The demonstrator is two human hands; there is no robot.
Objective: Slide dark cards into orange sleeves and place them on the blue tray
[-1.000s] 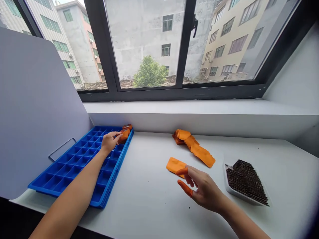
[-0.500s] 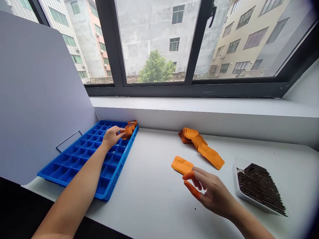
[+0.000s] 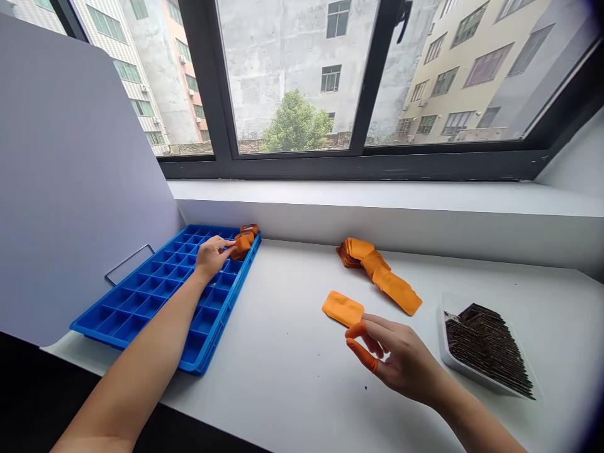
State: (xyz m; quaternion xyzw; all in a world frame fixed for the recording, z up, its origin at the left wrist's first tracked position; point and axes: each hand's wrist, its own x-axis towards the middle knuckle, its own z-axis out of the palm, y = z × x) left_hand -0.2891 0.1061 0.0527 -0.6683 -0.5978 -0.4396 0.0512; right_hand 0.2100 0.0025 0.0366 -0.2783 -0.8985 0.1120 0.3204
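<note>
My left hand (image 3: 212, 257) reaches over the blue compartment tray (image 3: 198, 360). Its thumb and fingertips pinch an orange folded piece (image 3: 240, 247) at the tray's far right corner, which looks to sit in a compartment. Behind that piece, another orange rolled piece (image 3: 249, 229) fills the corner. My right hand (image 3: 401, 362) hovers over the white table with nothing in it, thumb and index finger apart. Orange finger cots cover that thumb and index finger. Just beyond its fingertips lies a flat orange rectangular piece (image 3: 343, 307), partly overlapped by the hand.
A fanned stack of orange pieces (image 3: 377, 267) lies near the sill. At the right stands a clear plastic box (image 3: 448, 352) filled with thin dark brown sheets (image 3: 488, 346). A grey panel (image 3: 85, 189) rises at the left, with a metal wire handle (image 3: 127, 261) beside the tray.
The whole view has shifted slightly. My left hand stays at the same corner, and the orange piece in its fingers has turned a little. My right hand keeps nearly the same pose.
</note>
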